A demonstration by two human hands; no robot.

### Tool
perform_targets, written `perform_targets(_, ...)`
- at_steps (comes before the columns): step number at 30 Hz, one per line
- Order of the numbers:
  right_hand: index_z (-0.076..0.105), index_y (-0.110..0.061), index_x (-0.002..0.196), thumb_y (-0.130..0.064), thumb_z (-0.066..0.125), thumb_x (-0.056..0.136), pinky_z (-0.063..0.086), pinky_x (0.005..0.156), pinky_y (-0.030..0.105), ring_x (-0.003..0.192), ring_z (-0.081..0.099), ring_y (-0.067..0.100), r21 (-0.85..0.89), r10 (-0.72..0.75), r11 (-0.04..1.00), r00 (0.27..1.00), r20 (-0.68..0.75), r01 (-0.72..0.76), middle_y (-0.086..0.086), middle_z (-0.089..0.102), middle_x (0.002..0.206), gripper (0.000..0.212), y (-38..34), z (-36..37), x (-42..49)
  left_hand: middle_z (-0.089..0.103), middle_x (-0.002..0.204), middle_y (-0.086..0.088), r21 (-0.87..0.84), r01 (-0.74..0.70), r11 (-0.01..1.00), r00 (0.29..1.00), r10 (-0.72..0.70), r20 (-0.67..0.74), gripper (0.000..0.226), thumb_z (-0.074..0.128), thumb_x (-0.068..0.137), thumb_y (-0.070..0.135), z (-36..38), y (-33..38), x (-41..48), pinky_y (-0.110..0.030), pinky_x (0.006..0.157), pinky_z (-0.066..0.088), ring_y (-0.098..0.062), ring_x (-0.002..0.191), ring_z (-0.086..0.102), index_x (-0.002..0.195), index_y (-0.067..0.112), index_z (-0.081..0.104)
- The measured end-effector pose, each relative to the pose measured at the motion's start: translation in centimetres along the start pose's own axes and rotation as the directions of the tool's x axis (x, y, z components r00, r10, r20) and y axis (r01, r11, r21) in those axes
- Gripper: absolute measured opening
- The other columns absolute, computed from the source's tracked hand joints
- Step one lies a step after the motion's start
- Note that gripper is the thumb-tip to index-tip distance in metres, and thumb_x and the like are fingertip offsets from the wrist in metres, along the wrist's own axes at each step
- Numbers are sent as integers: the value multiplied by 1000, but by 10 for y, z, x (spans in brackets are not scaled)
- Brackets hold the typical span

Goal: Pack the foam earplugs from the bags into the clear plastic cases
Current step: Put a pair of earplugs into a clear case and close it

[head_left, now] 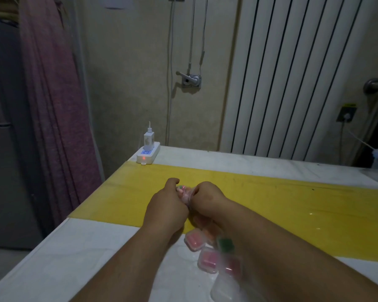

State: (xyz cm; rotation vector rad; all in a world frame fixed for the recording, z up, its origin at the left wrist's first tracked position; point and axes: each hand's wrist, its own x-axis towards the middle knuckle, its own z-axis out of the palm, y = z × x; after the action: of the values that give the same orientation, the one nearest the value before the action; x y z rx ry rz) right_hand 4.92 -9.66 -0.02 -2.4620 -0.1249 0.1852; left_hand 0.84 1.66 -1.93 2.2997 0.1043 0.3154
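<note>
Over the yellow strip of the table, my left hand (166,203) and my right hand (207,198) meet and both grip a small clear bag of earplugs (184,192), pink and green foam showing between my fingers. Below my forearms lie several small clear plastic cases: a pink-filled case (193,239), a second pink-filled case (208,259), a green-filled case (225,245) and an empty-looking case (224,288) near the bottom edge. My right forearm hides part of the group.
The white table (96,253) carries a yellow strip (292,199) across it. A white power strip (147,154) with a charger plugged in sits at the far left corner. A purple curtain (57,105) hangs left; a radiator (292,73) stands behind.
</note>
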Motion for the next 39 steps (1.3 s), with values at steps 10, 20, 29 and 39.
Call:
perform_targets(10, 53, -18, 61, -7, 50, 87, 35, 51, 22, 68, 47, 16, -182, -66, 981, 998, 19, 69, 1, 53, 67, 28, 7, -26, -18, 65, 120, -3, -8, 10, 1000, 1000, -10, 15, 72, 73, 80, 21, 3, -2, 4, -37, 87, 50, -24, 106, 60, 142, 22, 37)
perform_targets(20, 60, -19, 68, -14, 62, 88, 52, 73, 34, 82, 63, 25, -330, -167, 938, 974, -155, 108, 5, 66, 86, 20, 1, -30, -39, 64, 122, -5, 50, 6, 999, 1000, -7, 6, 71, 76, 80, 23, 5, -5, 6, -34, 86, 49, -27, 109, 59, 140, 22, 37)
perform_targets(29, 58, -15, 67, -37, 67, 89, 33, 54, 26, 57, 42, 13, 88, -21, 995, 975, -223, 41, 1, 53, 65, 32, 29, -62, -79, 64, 116, 8, 134, -50, 990, 994, 62, -89, 60, 71, 81, 30, 10, -11, 6, -35, 93, 41, -21, 114, 51, 134, 42, 45)
perform_targets(39, 66, -17, 67, -26, 69, 87, 30, 50, 20, 49, 38, 4, 456, -61, 878, 979, -197, 146, 12, 65, 75, 23, 54, -55, -114, 66, 93, 14, -318, -463, 827, 878, 478, -33, 42, 62, 82, 0, -5, 37, -32, -12, 69, 44, -3, 84, 57, 100, 37, 71)
